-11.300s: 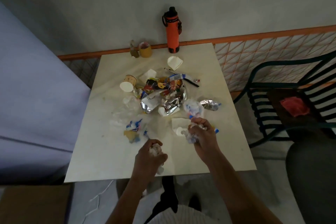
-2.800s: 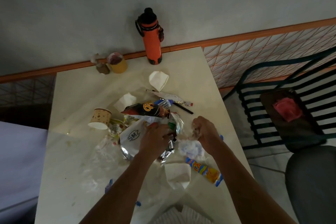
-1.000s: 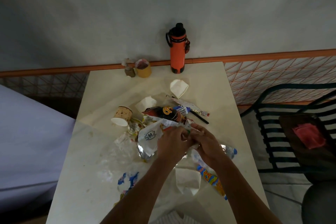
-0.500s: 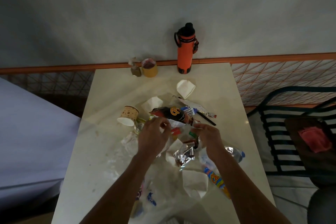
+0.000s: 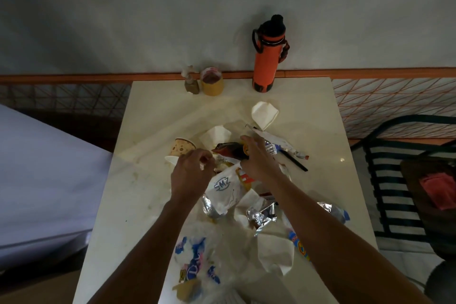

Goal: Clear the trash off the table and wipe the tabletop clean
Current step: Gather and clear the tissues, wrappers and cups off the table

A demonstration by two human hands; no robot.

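A: Where is the trash?

B: Heaped in the middle of the counter [image 5: 318, 111] and spilling toward its near edge. A white bag [image 5: 223, 186] printed with blue letters lies between the two hands, crumpled foil [image 5: 261, 217] just in front of it, and a blue and white wrapper [image 5: 191, 258] near the front edge.

A: And the hands?

B: The left hand [image 5: 191, 174] is over the pile beside a spotted paper cup [image 5: 181, 148] that lies on its side. Its fingers [image 5: 204, 155] are curled together round a small pale scrap. The right hand [image 5: 259, 158] reaches over a dark wrapper [image 5: 230, 149], fingers straight and slightly apart, holding nothing that I can see.

A: Anything past the hands?

B: A folded white paper [image 5: 265, 113] lies farther back, and a black pen [image 5: 294, 161] to the right of the pile. A striped wrapper [image 5: 299, 247] shows beside the right forearm.

A: And at the back?

B: An orange bottle [image 5: 267, 57] with a black cap stands upright at the far edge, by the wall. Left of it are a yellow tub [image 5: 212, 81] and a small brown bottle [image 5: 191, 82], close together. To the right of the counter is a dark slatted chair [image 5: 385, 180] with a red cloth [image 5: 440, 187] on its seat.
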